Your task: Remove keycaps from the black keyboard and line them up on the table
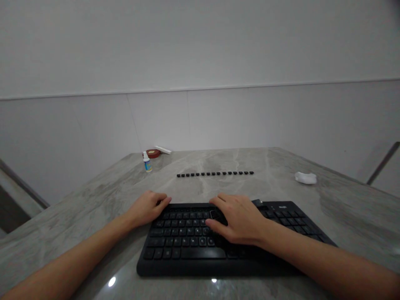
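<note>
Black keyboard [203,253] lies under the right hand [239,218], its fingers spread; left hand [146,209] sits at the far-left corner, grip unclear. Key work seems underway, calling for precision next

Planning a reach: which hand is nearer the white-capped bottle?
Left. The left hand, at the far left corner of the keyboard, is in front of the bottle; the right hand, over the keyboard's middle, is farther right.

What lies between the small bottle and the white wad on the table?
In the head view, a row of small black pieces lies between the bottle and the white wad.
</note>
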The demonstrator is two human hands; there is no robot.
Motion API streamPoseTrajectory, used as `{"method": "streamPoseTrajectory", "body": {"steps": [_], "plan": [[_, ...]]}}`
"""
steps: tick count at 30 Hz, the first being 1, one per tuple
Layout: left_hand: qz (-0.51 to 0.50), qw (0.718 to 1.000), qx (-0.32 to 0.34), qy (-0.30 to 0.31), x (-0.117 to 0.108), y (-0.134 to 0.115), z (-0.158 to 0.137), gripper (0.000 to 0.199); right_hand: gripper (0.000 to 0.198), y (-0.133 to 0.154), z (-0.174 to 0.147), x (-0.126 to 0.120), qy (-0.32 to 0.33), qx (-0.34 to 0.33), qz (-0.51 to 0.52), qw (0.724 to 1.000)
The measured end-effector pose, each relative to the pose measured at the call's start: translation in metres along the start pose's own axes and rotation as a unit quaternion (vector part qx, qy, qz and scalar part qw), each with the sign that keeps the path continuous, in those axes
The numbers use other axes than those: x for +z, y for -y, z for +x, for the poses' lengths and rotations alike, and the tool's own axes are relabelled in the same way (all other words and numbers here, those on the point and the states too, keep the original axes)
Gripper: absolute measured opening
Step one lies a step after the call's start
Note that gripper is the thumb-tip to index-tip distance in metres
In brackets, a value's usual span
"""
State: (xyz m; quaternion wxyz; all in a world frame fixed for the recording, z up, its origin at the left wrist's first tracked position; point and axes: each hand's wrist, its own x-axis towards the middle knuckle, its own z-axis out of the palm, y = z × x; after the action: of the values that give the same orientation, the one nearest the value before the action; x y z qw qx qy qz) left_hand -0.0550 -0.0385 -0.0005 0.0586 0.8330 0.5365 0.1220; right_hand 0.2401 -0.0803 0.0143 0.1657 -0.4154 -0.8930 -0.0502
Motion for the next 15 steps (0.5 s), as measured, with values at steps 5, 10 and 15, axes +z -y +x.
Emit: {"method": "streamPoseTrajectory", "body": {"steps": [5, 10, 15], "plan": [[-0.060, 0.997, 0.016, -0.038, -0.001, -0.004, 0.001, 0.049, 0.038, 0.009, 0.024, -0.005, 0.018, 0.018, -0.027, 0.999], [-0.128, 0.980, 0.145, -0.038, -0.005, -0.008, -0.005, 0.040, 0.026, 0.035, 0.068, 0.012, -0.007, -0.050, -0.024, 0.998], [-0.139, 0.966, 0.217, -0.013, -0.005, -0.013, -0.008, 0.028, 0.028, 0.051, 0.080, 0.037, -0.031, -0.084, 0.037, 0.995]]}}
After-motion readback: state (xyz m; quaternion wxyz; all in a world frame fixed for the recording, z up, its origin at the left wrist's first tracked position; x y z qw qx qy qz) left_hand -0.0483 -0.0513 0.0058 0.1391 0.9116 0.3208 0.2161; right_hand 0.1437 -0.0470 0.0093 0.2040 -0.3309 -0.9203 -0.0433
